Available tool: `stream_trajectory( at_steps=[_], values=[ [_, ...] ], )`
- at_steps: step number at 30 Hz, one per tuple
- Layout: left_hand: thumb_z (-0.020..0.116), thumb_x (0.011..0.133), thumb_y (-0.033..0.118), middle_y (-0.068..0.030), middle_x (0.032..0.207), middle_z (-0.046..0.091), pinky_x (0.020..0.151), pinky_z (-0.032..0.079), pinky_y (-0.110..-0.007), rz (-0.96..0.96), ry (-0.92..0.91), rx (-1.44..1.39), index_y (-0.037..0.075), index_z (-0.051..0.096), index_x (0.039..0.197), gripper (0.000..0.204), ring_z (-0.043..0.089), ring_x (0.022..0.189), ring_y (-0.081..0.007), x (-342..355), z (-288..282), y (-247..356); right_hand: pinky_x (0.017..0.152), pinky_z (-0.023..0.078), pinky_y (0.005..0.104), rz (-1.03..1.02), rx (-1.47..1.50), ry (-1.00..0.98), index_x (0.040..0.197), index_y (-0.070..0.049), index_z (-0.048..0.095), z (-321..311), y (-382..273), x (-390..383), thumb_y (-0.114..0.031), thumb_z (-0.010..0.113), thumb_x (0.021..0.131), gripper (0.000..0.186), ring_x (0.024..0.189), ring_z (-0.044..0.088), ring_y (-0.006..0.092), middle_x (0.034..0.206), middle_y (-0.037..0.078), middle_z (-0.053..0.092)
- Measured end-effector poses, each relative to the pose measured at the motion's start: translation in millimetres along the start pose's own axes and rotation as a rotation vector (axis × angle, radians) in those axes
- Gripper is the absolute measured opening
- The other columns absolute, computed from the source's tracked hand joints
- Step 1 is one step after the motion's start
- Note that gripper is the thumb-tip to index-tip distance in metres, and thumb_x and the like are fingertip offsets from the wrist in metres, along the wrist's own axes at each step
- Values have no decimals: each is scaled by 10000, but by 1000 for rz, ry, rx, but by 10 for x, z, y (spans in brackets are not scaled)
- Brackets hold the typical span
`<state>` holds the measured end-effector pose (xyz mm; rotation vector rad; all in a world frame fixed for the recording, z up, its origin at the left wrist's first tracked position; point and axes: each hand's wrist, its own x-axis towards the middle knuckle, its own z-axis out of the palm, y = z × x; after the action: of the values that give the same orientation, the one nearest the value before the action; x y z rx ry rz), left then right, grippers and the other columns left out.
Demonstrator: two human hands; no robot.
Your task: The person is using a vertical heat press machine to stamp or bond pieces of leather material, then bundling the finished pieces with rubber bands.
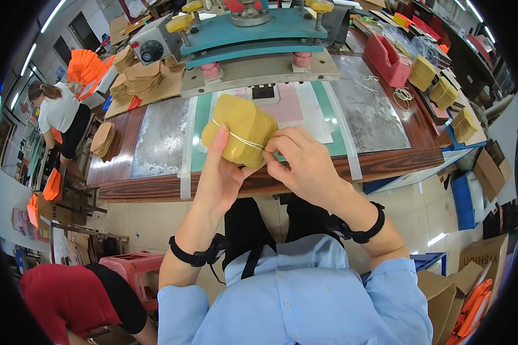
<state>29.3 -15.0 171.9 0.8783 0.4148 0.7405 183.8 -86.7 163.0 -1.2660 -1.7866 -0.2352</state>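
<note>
A thick stack of mustard-yellow die-cut pieces (242,123) is held above the front edge of the workbench (155,187), with a thin pale rubber band (244,140) across it. My left hand (221,172) grips the stack from below, thumb up its left side. My right hand (302,161) pinches the band at the stack's right edge. Both wrists wear black straps.
A teal press machine (253,34) stands at the back of the bench over metal plates. Bundled yellow stacks (443,92) and a red tray (385,57) lie to the right, tan stacks (138,77) to the left. A person in white sits far left, another in red lower left beside a pink stool (135,270).
</note>
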Motion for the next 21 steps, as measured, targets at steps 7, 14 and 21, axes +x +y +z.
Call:
stream_trajectory(
  at_steps=[7,14,21],
  values=[
    [512,872,519,-95,1266,468,952,426,-401,37,66,-33,87,364,1308,632,477,1163,-204,62,84,-46,593,480,314,93,-189,110,871,-25,527,17,-28,-47,-63,645,716,198,722,564,240,804,82,559],
    [534,864,510,-82,1271,463,958,412,-403,169,134,92,106,364,1308,624,466,1162,-192,49,189,-178,553,461,304,113,-312,94,815,-39,595,36,8,-20,-27,660,691,140,623,551,229,689,68,550],
    [485,891,489,-82,1296,470,952,417,-417,45,20,-73,114,388,1320,578,473,1186,-223,55,75,-19,514,398,262,406,676,-89,740,-13,563,-80,51,-60,-110,671,724,146,575,481,103,641,46,533]
  ],
)
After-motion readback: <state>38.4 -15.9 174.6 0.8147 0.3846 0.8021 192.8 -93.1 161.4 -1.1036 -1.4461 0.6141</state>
